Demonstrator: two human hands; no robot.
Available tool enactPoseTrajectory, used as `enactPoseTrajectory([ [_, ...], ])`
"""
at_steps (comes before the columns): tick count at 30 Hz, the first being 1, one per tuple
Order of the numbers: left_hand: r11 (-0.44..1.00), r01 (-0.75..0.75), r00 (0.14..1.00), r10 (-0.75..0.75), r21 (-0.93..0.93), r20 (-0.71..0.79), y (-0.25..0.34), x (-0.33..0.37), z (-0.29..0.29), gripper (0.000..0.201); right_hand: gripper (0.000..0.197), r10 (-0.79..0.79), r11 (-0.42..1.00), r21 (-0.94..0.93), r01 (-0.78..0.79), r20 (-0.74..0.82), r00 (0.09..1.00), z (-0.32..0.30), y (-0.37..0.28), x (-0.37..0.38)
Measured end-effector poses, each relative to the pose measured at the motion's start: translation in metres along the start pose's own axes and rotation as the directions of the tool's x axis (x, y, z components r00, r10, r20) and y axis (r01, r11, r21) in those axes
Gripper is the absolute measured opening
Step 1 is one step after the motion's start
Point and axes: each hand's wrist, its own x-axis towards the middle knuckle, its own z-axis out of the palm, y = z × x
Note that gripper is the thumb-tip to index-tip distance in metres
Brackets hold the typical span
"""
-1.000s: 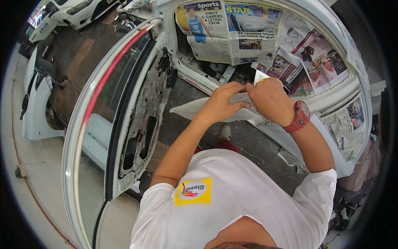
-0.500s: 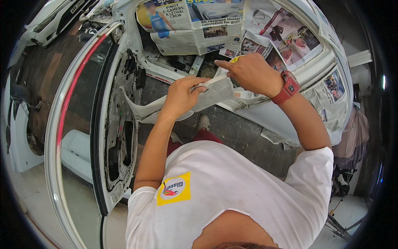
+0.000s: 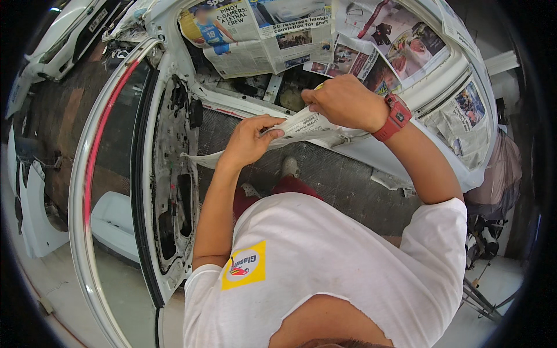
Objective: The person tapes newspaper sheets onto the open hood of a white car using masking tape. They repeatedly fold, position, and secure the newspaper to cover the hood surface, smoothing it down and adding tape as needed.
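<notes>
A sheet of newspaper stretches between my hands in front of the open car doorway. My left hand pinches the sheet's upper edge between thumb and fingers, and a loose end trails left towards the car door. My right hand, with a red watch on the wrist, is closed at the sheet's right end. A bit of something yellow peeks out by its fingers; its kind is mostly hidden. More newspaper sheets cover the doorway just beyond my hands.
The door stands open to my left, its inner panel bare and its window frame curving towards me. A white car body with papered panels lies ahead and right. Another white car is at the far left. A dark mat covers the floor.
The newspaper has turned and narrowed, so its printed side now shows between my hands. My right index finger, stretched out before, is now curled in.
</notes>
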Motion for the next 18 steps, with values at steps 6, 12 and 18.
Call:
enactPoseTrajectory([
  [6,0.996,0.020,0.995,-0.029,0.086,0.097,-0.027,-0.012,0.008,0.027,0.022,0.148,0.977,0.160,-0.138,-0.055,0.987,0.046,-0.017,-0.031],
  [12,0.982,0.007,0.987,-0.037,0.187,0.155,-0.041,-0.019,0.043,0.022,0.017,0.708,0.203,0.895,-0.398,0.147,0.691,0.173,-0.039,-0.089],
  [18,0.899,-0.065,0.963,-0.057,0.432,0.263,-0.037,0.000,0.080,0.029,0.031,0.949,-0.293,0.948,-0.123,0.304,0.081,0.216,-0.034,-0.157],
])
